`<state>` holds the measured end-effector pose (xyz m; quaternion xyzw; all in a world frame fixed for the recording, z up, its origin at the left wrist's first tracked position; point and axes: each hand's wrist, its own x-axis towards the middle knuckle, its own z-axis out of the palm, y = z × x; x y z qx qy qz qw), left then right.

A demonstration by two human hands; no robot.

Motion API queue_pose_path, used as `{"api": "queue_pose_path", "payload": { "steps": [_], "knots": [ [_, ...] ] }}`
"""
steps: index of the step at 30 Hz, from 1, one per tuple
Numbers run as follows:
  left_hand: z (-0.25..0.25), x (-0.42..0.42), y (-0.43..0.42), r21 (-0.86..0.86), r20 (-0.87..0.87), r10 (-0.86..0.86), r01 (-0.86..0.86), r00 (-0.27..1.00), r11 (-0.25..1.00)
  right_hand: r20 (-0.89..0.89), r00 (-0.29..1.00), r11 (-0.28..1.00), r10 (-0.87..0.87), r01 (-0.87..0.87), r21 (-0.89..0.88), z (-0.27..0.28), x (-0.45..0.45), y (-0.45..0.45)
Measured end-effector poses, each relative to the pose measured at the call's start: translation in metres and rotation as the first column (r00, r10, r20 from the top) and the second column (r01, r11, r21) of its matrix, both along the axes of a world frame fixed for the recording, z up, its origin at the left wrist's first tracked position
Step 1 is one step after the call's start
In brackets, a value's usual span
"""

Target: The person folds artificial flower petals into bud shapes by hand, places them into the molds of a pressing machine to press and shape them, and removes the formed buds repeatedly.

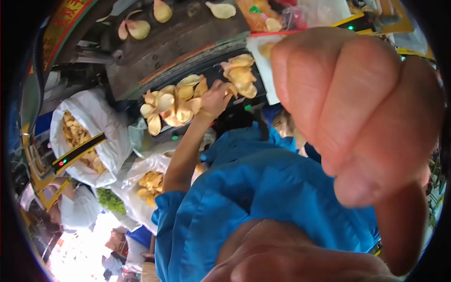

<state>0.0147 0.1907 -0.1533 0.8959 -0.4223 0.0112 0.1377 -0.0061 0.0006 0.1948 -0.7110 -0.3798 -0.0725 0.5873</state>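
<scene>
My left hand [215,99] reaches over a dark surface among pale yellow, shell-shaped pieces. Its fingers are closed on one pale yellow piece [232,89], partly hidden by them. To its left is a loose heap of the same pieces [176,101]; a smaller group [242,77] lies just right of the fingertips. My right hand [357,108] is very close to the camera and fills the right side, its fingers curled into a fist with the thumb below. Whatever it may hold is hidden.
A machine ledge [188,28] at the top bears several separate pale pieces. White sacks of similar pieces [112,136] stand at the left, beside a black and yellow bar [79,152]. Another person in white [80,207] is at lower left. A bright opening lies beyond.
</scene>
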Motion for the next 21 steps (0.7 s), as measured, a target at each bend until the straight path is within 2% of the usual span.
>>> {"api": "queue_pose_path", "payload": {
  "steps": [1,2,4,6,7,9,10,11,12,13,14,15,16,18,19,21],
  "knots": [
    [0.0,0.013,0.004,0.117,0.033,0.016,-0.02,0.999,0.993,0.062,0.995,0.997,0.074,-0.073,-0.024,-0.004,0.005,-0.003],
    [0.002,0.042,0.007,0.119,0.099,0.037,-0.048,0.994,0.992,0.158,0.975,0.987,0.154,-0.144,-0.071,-0.01,0.017,-0.009],
    [0.011,0.025,0.031,-0.172,-0.119,0.086,-0.106,0.989,0.979,0.17,0.964,0.978,0.206,-0.197,-0.07,-0.011,0.02,0.001],
    [0.023,0.015,0.034,-0.468,-0.319,0.089,-0.239,0.943,0.851,0.211,0.962,0.983,0.172,-0.153,-0.101,-0.004,0.026,0.035],
    [0.056,0.016,0.041,-0.506,-0.482,0.11,-0.378,0.869,0.775,0.227,0.963,0.986,0.147,-0.125,-0.111,-0.007,0.031,0.026],
    [0.13,0.03,0.059,-0.589,-0.323,0.175,-0.342,0.93,0.732,0.255,0.961,0.987,0.107,-0.071,-0.145,-0.012,0.034,0.006],
    [0.176,0.027,0.069,-0.546,-0.273,0.393,-0.477,0.878,0.688,0.267,0.959,0.986,0.091,-0.048,-0.163,-0.01,0.025,0.001],
    [0.229,0.024,0.073,-0.57,-0.101,0.525,-0.482,0.845,0.666,0.279,0.957,0.984,0.077,-0.028,-0.177,-0.013,0.025,-0.015],
    [0.245,0.026,0.092,-0.842,-0.109,0.548,-0.37,0.829,0.392,0.293,0.954,0.982,0.063,-0.007,-0.191,-0.012,0.019,-0.019],
    [0.292,0.027,0.13,-0.679,0.378,0.485,-0.119,0.789,0.724,0.313,0.948,0.978,0.054,0.013,-0.206,-0.017,0.012,-0.065],
    [0.328,0.029,0.122,-0.682,0.375,0.498,-0.132,0.782,0.719,0.338,0.94,0.975,0.045,0.033,-0.221,-0.012,-0.006,-0.077],
    [0.36,0.03,0.108,-0.828,0.455,0.404,0.209,0.794,0.521,0.364,0.93,0.971,0.039,0.052,-0.235,-0.01,-0.031,-0.127],
    [0.373,0.027,0.101,-0.83,0.557,0.338,0.509,0.758,0.226,0.391,0.919,0.965,0.036,0.069,-0.251,-0.015,-0.034,-0.183],
    [0.372,0.022,0.102,-0.84,0.543,0.352,0.489,0.763,0.235,0.441,0.897,0.955,0.03,0.105,-0.279,-0.012,-0.047,-0.246],
    [0.372,0.02,0.102,-0.847,0.532,0.34,0.475,0.775,0.24,0.465,0.885,0.949,0.018,0.131,-0.287,0.008,-0.033,-0.21],
    [0.371,0.016,0.103,-0.851,0.521,0.31,0.461,0.795,0.251,0.524,0.852,0.936,-0.011,0.194,-0.294,-0.006,-0.018,-0.135]
  ]
}}
